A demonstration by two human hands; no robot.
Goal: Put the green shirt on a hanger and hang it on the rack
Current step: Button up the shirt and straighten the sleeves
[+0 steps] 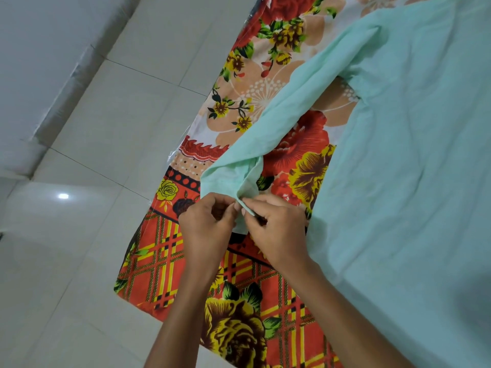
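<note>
Both hands pinch the cuff: left hand, right hand. Green shirt sleeve runs away up-right along floral sheet's left edge.

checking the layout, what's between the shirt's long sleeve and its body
In the head view, a patch of the floral sheet shows bare between the green shirt body and its sleeve, which both hands hold at the cuff.

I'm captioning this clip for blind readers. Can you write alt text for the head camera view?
Both hands, left hand and right hand, pinch the cuff of a pale green shirt spread on a floral sheet over a white tiled floor.
</note>
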